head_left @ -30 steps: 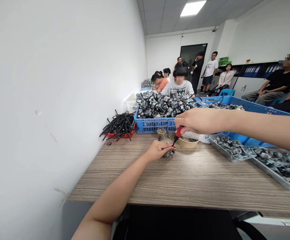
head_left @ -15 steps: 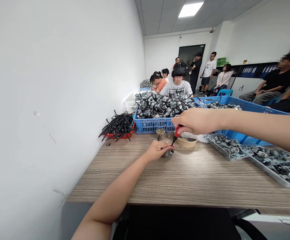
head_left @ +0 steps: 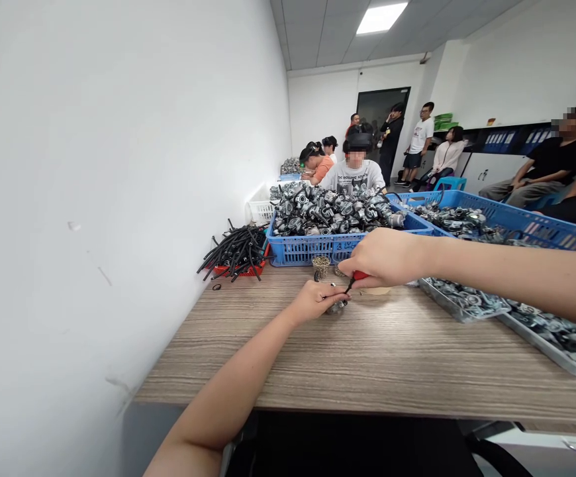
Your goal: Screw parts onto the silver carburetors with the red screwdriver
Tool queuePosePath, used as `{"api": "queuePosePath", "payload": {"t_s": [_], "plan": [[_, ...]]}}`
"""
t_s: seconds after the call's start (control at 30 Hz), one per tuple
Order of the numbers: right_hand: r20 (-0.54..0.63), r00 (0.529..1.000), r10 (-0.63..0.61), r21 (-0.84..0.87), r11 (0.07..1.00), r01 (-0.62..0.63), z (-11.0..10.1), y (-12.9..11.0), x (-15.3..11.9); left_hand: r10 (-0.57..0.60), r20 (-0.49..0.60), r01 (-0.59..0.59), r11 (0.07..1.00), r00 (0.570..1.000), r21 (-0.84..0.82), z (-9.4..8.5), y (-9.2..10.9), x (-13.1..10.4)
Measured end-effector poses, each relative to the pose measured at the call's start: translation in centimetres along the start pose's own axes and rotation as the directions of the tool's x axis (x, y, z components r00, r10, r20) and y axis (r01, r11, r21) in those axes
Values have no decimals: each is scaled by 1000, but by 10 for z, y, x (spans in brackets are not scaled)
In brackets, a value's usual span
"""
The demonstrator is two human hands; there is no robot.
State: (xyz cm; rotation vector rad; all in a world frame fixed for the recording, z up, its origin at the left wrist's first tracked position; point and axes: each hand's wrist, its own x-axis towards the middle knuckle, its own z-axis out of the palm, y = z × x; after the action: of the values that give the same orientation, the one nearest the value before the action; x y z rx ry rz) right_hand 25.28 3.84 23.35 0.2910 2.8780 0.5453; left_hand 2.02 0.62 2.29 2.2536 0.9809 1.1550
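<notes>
Right hand (head_left: 384, 257) sits lower than half a second ago, clenched around a red-handled, dark-shafted screwdriver (head_left: 360, 275). Left hand (head_left: 314, 301) grasps a small silver-grey metal part (head_left: 336, 308) on the brown wood-grain table (head_left: 347, 371), screwdriver tip near the left fingertips.

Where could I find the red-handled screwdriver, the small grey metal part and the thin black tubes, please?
Red-handled screwdriver (head_left: 360, 275): head view, on its red handle.
Small grey metal part (head_left: 336, 309): head view, on its visible lower portion.
Thin black tubes (head_left: 237, 252): head view, middle of their pile.
</notes>
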Motion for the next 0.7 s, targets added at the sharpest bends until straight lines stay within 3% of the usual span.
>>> {"api": "queuePosePath", "payload": {"t_s": [0.4, 0.7], "plan": [[7, 990, 144, 137, 980, -143, 0, 7, 9, -14, -29, 13, 1000, 999, -6, 4, -4, 0], [35, 942, 335, 167, 927, -336, -1, -7, 13, -3, -21, 3, 1000, 1000, -14, 4, -10, 3]]}}
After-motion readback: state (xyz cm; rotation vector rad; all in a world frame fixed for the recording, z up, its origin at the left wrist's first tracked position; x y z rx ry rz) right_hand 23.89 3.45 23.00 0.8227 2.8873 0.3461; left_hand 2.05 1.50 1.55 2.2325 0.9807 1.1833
